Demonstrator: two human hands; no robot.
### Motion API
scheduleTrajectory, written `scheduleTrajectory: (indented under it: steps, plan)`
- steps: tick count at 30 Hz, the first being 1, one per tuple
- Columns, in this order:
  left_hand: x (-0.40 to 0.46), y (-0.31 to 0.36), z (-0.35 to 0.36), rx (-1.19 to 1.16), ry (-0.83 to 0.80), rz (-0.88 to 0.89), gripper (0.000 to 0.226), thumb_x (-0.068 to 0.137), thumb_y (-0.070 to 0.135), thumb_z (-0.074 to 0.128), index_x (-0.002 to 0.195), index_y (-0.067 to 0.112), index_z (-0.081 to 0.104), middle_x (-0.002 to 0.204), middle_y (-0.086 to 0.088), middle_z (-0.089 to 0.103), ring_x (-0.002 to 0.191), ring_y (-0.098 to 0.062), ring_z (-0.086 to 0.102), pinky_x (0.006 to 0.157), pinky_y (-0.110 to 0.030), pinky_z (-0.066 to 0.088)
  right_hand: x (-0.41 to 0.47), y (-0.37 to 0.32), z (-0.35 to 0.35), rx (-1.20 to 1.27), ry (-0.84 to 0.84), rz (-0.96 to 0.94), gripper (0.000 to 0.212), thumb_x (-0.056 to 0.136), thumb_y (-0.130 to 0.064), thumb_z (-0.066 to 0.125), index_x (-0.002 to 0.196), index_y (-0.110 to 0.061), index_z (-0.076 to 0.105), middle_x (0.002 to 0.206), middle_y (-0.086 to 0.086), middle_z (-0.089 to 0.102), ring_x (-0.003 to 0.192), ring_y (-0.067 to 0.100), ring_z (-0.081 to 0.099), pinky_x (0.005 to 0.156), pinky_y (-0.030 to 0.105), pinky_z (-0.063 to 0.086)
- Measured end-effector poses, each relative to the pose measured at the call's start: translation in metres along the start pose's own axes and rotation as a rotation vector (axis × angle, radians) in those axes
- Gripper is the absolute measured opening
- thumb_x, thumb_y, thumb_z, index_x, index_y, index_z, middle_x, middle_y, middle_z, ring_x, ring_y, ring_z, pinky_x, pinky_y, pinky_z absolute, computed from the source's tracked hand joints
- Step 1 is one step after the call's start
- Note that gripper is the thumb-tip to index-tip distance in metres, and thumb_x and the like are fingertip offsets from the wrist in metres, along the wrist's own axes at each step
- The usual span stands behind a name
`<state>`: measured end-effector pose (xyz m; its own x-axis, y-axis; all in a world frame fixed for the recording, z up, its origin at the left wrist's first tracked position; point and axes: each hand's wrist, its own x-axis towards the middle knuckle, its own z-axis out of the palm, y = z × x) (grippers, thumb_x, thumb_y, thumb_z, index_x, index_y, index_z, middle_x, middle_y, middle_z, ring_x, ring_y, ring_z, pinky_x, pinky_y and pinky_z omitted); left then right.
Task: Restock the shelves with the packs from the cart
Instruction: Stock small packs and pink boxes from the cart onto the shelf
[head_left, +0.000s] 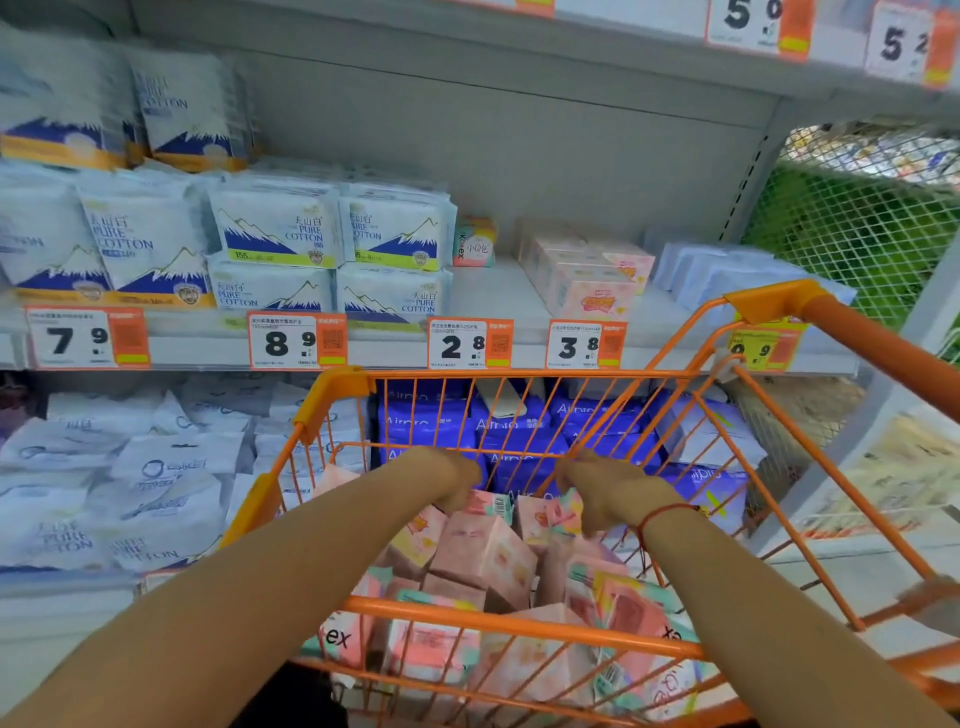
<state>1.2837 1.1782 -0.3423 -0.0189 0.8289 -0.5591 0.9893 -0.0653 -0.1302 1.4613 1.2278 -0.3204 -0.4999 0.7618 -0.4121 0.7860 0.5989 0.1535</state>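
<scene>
**Both hands down in the cart, on the pink packs**

My left hand and right hand are both reaching into the orange wire cart. Fingers point down into the heap of pink packs. Left fingers curl over the top edge of one pack with a barcode showing just beside them. Right hand sits on a pack next to it; I can't tell whether it's actually clamped, the fingertips are hidden. Red string on my right wrist.

Readable on the cart packs: "ex" at lower left, so part of "Kotex". Rest is blurred.

Shelf in front, price tags along the edge: "7 9", "8 9", "2 8", "3 8". Above the 8 9 tag: white/blue packs printed "PURE COTTON", "155". Behind the 2 8 tag, one small Kotex pack stands at the back of the shelf. Behind the 3 8 tag, a row of pale pink packs.

Lower shelf, seen through the cart wires: blue "Airpro" packs. To the left, white packs, some marked "PURE COTTON".

Top shelf tags start with "5".
</scene>
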Motion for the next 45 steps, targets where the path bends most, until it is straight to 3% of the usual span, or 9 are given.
scheduleTrajectory:
  steps: [4, 9, 13, 18, 21, 24, 30, 38, 45]
  plan:
    - [0.001, 0.0, 0.005, 0.06, 0.081, 0.032, 0.054, 0.095, 0.007, 0.044, 0.146, 0.02, 0.033, 0.14, -0.009, 0.047, 0.122, -0.03, 0.049, 0.091, -0.036, 0.043, 0.008, 0.007, -0.001, 0.205, -0.011, 0.016, 0.056, 0.084, -0.027, 0.068, 0.132, -0.015, 0.043, 0.131, 0.012, 0.05, 0.117, 0.03, 0.052, 0.09, 0.035, 0.044]
    - [0.007, -0.008, 0.017, -0.112, 0.095, 0.03, 0.04, 0.096, 0.035, 0.046, 0.13, 0.013, 0.052, 0.124, -0.01, 0.059, 0.113, -0.032, 0.055, 0.086, -0.034, 0.044, 0.015, -0.005, -0.013, 0.735, 0.094, 0.012, 0.032, 0.081, -0.042, 0.06, 0.069, -0.016, 0.047, 0.071, 0.002, 0.045, 0.067, 0.02, 0.042, 0.06, 0.029, 0.032]
    - [0.01, -0.009, 0.021, -0.251, 0.078, 0.092, 0.038, 0.089, 0.039, 0.061, 0.116, 0.012, 0.057, 0.113, -0.008, 0.059, 0.103, -0.03, 0.057, 0.081, -0.034, 0.045, 0.016, 0.004, -0.018, 1.019, 0.087, 0.114, 0.064, 0.072, -0.067, 0.039, 0.101, -0.013, 0.054, 0.104, 0.006, 0.052, 0.089, 0.025, 0.054, 0.078, 0.031, 0.039]
    - [0.012, 0.004, 0.025, -0.303, 0.02, 0.116, 0.038, 0.089, 0.026, 0.063, 0.062, 0.015, 0.039, 0.075, -0.009, 0.051, 0.068, -0.025, 0.044, 0.062, -0.032, 0.035, 0.014, 0.009, -0.017, 0.959, 0.014, 0.168, 0.051, 0.082, -0.062, 0.043, 0.101, -0.014, 0.048, 0.106, 0.008, 0.047, 0.088, 0.026, 0.048, 0.074, 0.029, 0.042]
    - [-0.003, 0.002, 0.001, -0.461, 0.009, 0.115, 0.019, 0.09, 0.016, 0.062, 0.082, 0.006, 0.048, 0.08, -0.01, 0.046, 0.068, -0.024, 0.04, 0.052, -0.027, 0.032, 0.008, 0.01, -0.025, 0.983, 0.064, 0.16, 0.057, 0.09, -0.061, 0.038, 0.11, -0.011, 0.056, 0.114, 0.012, 0.051, 0.103, 0.028, 0.052, 0.085, 0.034, 0.037]
    - [-0.025, -0.011, -0.027, -0.842, 0.002, 0.076, 0.032, 0.092, 0.011, 0.059, 0.122, 0.009, 0.048, 0.089, -0.004, 0.051, 0.073, -0.017, 0.052, 0.064, -0.024, 0.05, -0.005, 0.005, -0.037, 0.804, 0.279, 0.131, 0.046, 0.091, -0.06, 0.037, 0.069, -0.02, 0.04, 0.077, 0.004, 0.044, 0.069, 0.023, 0.046, 0.067, 0.032, 0.033]
    - [-0.082, -0.052, -0.053, -1.511, -0.185, 0.192, 0.016, 0.092, 0.017, 0.053, 0.106, 0.021, 0.058, 0.086, 0.003, 0.07, 0.073, -0.011, 0.063, 0.066, -0.021, 0.054, -0.013, -0.006, -0.067, 1.168, 0.654, 0.041, 0.048, 0.087, -0.054, 0.048, 0.074, -0.007, 0.05, 0.073, 0.012, 0.049, 0.073, 0.032, 0.05, 0.072, 0.034, 0.042]
    - [-0.101, -0.059, -0.048, -2.199, 0.019, 0.195, 0.035, 0.096, 0.043, 0.041, 0.099, 0.019, 0.066, 0.084, -0.004, 0.072, 0.06, -0.015, 0.067, 0.041, -0.016, 0.045, -0.029, -0.011, -0.081, 2.106, 0.354, -0.281, 0.016, 0.092, -0.029, 0.048, 0.097, -0.021, 0.061, 0.09, 0.0, 0.067, 0.082, 0.015, 0.064, 0.062, 0.027, 0.052]
    - [-0.096, -0.042, -0.059, -2.276, 0.256, 0.113, 0.061, 0.09, 0.063, 0.031, 0.111, 0.012, 0.058, 0.08, -0.011, 0.072, 0.057, -0.018, 0.07, 0.036, -0.017, 0.048, -0.026, -0.019, -0.082, 1.998, 0.616, -0.261, 0.03, 0.092, -0.028, 0.056, 0.119, -0.015, 0.056, 0.118, 0.007, 0.064, 0.107, 0.022, 0.062, 0.079, 0.038, 0.056]
